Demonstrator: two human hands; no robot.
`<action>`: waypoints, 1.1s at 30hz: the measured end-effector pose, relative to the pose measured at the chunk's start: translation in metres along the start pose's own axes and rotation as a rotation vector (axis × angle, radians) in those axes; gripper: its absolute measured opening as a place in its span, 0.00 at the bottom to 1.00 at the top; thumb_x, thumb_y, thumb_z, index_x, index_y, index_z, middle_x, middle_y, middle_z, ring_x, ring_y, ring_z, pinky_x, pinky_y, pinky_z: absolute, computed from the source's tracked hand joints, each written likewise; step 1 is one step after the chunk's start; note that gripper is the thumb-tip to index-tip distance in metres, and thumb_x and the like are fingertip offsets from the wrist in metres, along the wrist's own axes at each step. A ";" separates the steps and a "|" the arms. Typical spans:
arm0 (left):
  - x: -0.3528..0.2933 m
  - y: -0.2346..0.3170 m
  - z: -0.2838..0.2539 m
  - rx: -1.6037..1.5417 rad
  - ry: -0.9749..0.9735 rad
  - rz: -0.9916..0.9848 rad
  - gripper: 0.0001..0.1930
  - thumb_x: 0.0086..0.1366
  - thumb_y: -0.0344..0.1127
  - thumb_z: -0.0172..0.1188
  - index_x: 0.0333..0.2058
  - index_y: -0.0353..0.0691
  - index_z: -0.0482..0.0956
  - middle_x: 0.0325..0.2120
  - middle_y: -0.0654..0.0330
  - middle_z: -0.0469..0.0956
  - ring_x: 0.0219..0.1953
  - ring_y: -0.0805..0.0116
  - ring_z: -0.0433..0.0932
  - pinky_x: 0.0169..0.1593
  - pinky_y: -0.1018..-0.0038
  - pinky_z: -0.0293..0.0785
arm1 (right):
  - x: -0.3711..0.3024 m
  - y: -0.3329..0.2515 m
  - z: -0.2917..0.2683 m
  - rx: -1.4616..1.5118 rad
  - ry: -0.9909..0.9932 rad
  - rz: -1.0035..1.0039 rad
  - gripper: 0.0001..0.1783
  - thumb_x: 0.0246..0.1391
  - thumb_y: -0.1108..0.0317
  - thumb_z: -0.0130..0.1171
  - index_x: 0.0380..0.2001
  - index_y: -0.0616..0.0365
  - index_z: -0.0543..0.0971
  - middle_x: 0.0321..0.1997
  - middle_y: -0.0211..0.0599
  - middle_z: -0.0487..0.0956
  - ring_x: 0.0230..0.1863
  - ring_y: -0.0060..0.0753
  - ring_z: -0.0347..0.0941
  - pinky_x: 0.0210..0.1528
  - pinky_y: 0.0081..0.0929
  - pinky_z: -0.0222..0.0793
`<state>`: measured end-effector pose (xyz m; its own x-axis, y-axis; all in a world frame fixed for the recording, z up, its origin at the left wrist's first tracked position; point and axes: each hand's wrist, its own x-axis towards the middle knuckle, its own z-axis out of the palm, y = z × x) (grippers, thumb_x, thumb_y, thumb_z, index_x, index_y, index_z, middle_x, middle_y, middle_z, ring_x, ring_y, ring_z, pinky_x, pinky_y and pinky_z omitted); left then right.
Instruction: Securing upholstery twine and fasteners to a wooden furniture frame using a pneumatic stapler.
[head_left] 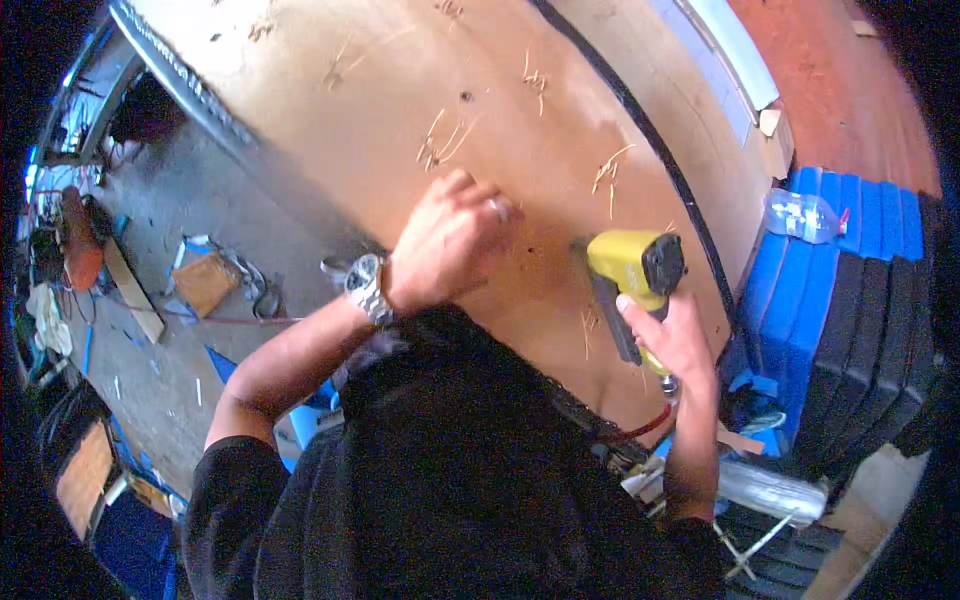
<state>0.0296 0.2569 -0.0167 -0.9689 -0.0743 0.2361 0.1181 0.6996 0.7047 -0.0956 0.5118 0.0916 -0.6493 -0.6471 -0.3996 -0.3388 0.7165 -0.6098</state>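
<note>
My right hand [676,342] grips a yellow and black pneumatic staple gun [630,257] by its handle, thumb along the side. A red air hose [640,432] runs from the handle's lower end. The gun's nose points left, over a large light-brown panel [400,90]; whether it touches is unclear. My left hand [450,240], with a ring and a wrist watch [368,288], is closed over the panel left of the gun. Its curled fingertips are hidden and blurred. Knotted tufts of pale string [437,150] stick out of the panel in several places.
A black strip [640,110] curves along the panel's right side. Beyond it stand stacked blue and black foam-like blocks [790,300] with a clear plastic bottle [803,217] on top. Wood scraps [205,283] and straps lie on the grey floor at left. A wrapped roll [770,490] is lower right.
</note>
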 end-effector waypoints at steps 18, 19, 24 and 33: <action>0.150 -0.089 -0.004 0.155 0.275 0.069 0.06 0.58 0.34 0.57 0.28 0.41 0.80 0.31 0.55 0.79 0.37 0.54 0.74 0.46 0.62 0.69 | -0.001 0.013 0.010 0.030 0.153 -0.038 0.16 0.48 0.61 0.65 0.35 0.63 0.79 0.30 0.52 0.80 0.33 0.52 0.79 0.35 0.40 0.72; 0.150 -0.085 -0.007 0.057 0.254 0.092 0.06 0.59 0.34 0.57 0.30 0.39 0.79 0.32 0.53 0.79 0.38 0.52 0.74 0.46 0.60 0.69 | -0.001 0.014 0.010 0.034 0.156 -0.038 0.16 0.48 0.61 0.65 0.35 0.63 0.79 0.30 0.52 0.80 0.33 0.52 0.79 0.35 0.40 0.72; 0.139 -0.054 -0.004 -0.455 0.188 0.141 0.04 0.65 0.29 0.49 0.35 0.37 0.72 0.25 0.55 0.79 0.28 0.62 0.79 0.33 0.67 0.74 | -0.001 0.011 0.008 0.040 0.127 -0.008 0.15 0.50 0.60 0.65 0.32 0.63 0.79 0.27 0.50 0.80 0.30 0.50 0.79 0.34 0.39 0.71; 0.103 -0.024 0.035 -0.396 0.384 -0.008 0.02 0.61 0.25 0.50 0.31 0.38 0.66 0.22 0.48 0.68 0.29 0.47 0.71 0.35 0.59 0.67 | 0.001 0.004 0.006 -0.001 0.080 0.018 0.17 0.52 0.64 0.62 0.43 0.63 0.79 0.34 0.42 0.83 0.36 0.35 0.80 0.42 0.32 0.72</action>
<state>-0.0804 0.2574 -0.0325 -0.8297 -0.3845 0.4047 0.2559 0.3822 0.8879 -0.0934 0.5120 0.0848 -0.7076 -0.6111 -0.3548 -0.3272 0.7284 -0.6020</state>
